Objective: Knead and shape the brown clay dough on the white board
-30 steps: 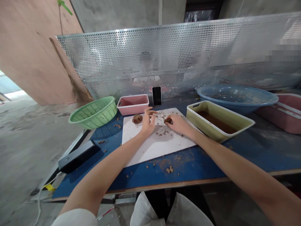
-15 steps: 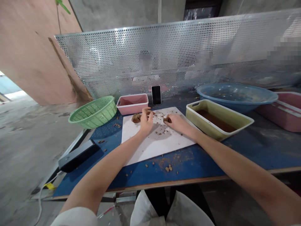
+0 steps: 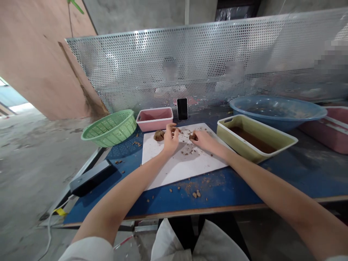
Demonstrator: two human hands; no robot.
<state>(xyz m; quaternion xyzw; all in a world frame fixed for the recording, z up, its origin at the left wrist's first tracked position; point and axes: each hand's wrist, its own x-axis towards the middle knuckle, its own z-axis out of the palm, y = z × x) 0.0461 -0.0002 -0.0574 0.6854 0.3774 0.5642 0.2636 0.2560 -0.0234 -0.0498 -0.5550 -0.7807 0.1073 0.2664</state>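
Observation:
On the white board (image 3: 168,174) lie a brown clay-like lump (image 3: 158,135) and many small brown crumbs (image 3: 187,148). My left hand (image 3: 171,141) rests just right of the lump, fingers apart and curved, with some brown material by the fingertips; whether it touches them I cannot tell. To the right, my right hand (image 3: 204,140) pinches a small brown clay-like piece (image 3: 193,137) at the board, its fingertips closed around it. The palm sides of both hands are hidden.
Behind the board stand a pink bin (image 3: 154,125) and an upright phone (image 3: 182,109). A green basket (image 3: 108,132) and a dark box (image 3: 92,177) are left. At right are an olive bin (image 3: 240,154) holding brown liquid, and a blue basin (image 3: 280,117). Crumbs (image 3: 196,194) dot the blue table.
The whole view has shifted slightly, so everything appears a little further right. Both hands keep nearly the same places and poses; the brown piece stays in my right fingers.

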